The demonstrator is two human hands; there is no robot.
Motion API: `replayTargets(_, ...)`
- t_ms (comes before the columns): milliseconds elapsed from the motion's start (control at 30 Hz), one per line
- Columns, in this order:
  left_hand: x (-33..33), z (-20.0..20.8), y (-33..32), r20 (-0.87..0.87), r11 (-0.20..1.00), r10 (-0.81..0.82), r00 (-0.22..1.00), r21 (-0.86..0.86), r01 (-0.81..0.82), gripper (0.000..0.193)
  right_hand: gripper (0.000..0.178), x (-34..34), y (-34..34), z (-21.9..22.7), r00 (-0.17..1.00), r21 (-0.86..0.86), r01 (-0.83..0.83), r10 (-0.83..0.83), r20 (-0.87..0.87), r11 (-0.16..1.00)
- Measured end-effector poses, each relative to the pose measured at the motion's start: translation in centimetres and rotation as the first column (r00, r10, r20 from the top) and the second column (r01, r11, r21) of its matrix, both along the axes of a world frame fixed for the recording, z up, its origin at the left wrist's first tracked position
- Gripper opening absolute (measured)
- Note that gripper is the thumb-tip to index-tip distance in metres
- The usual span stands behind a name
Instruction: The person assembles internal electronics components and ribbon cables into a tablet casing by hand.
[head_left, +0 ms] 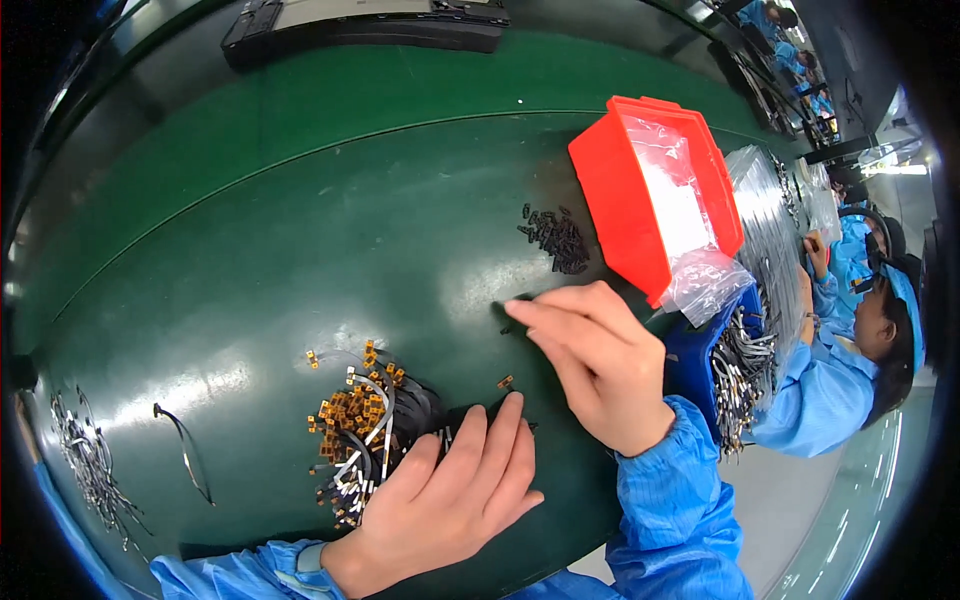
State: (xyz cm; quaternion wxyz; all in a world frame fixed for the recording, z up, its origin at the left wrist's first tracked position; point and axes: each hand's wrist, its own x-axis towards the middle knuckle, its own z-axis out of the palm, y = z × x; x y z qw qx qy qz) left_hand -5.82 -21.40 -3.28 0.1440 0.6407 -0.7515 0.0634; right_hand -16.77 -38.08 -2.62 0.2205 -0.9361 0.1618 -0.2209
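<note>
Your left hand (455, 490) rests flat on the cables (365, 430); your right hand (595, 355) pinches one; most remain.

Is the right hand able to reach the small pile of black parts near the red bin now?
Probably yes. The right hand is on the green mat, just below the black parts. Only bare mat lies between them; the red bin stands to the side.

I see a green mat-covered bench (300, 230) bearing orange-tipped black cables (365, 420) at six o'clock, red plastic bin (625, 200) at two.
</note>
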Motion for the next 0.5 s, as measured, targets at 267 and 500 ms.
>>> replayTargets(267,0.1,0.2,-0.2,0.020,1.000,-0.016,1.000,-0.002,0.016,0.044,0.021,0.4,-0.8,-0.1,1.000,0.078,-0.016,0.017,-0.005,0.997)
replayTargets(500,0.6,0.9,-0.2,0.069,0.998,-0.036,0.997,0.053,0.032,0.044,0.019,0.4,-0.3,-0.3,0.998,0.007,-0.049,0.049,-0.026,0.999)
